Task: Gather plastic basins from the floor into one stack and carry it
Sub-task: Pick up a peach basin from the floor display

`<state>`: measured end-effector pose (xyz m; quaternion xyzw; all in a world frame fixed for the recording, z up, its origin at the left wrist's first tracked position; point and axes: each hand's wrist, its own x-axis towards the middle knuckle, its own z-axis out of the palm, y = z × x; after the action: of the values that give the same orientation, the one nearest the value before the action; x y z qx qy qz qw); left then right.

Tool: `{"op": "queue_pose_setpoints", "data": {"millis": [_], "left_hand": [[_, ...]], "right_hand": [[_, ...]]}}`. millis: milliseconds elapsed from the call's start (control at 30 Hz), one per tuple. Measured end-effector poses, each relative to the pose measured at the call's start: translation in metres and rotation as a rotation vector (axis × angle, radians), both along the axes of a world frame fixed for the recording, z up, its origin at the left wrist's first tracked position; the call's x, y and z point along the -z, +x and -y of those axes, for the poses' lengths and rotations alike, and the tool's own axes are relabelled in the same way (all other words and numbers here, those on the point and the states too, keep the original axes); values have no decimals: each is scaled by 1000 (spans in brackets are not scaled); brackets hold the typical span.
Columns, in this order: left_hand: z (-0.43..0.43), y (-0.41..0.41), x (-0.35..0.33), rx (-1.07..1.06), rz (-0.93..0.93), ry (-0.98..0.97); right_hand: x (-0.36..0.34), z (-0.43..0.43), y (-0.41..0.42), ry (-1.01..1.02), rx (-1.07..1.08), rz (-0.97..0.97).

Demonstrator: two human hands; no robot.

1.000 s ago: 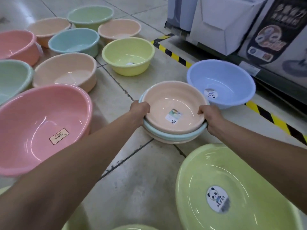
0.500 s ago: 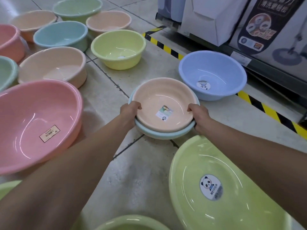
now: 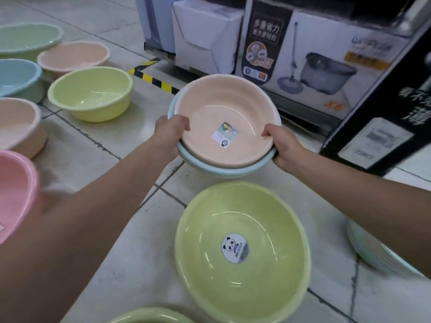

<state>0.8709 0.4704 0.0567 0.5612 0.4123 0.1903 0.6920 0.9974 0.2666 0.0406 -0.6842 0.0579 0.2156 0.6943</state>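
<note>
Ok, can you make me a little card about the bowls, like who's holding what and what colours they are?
in hands: peach basin nested in a light blue basin
left hand: grips the left rims, thumb inside the peach basin
right hand: grips the right rims, thumb inside
label: square sticker on the peach basin's bottom
nearest on floor: big green basin with a panda sticker
behind: boxes picturing a mop

Upper middle, ahead of me: white box [image 3: 205, 36], mop box [image 3: 326, 66] just right of it. Black box [image 3: 384, 127] at right edge, on tile floor [image 3: 112, 136]. Yellow/blk tape [image 3: 151, 79] on floor, left of center, nr the white box.
</note>
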Motion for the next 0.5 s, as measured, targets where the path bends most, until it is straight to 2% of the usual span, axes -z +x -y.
{"op": "queue_pose_setpoints", "data": {"millis": [133, 267, 367, 500], "left_hand": [[75, 49, -15, 179, 2, -31], [140, 102, 3, 379, -72, -50], [176, 130, 40, 499, -152, -102], [197, 152, 101, 500, -227, -82]], "right_hand": [[-14, 87, 26, -24, 124, 41], [-4, 168, 48, -98, 270, -3], [20, 214, 55, -199, 311, -116], [55, 239, 60, -304, 299, -242]]}}
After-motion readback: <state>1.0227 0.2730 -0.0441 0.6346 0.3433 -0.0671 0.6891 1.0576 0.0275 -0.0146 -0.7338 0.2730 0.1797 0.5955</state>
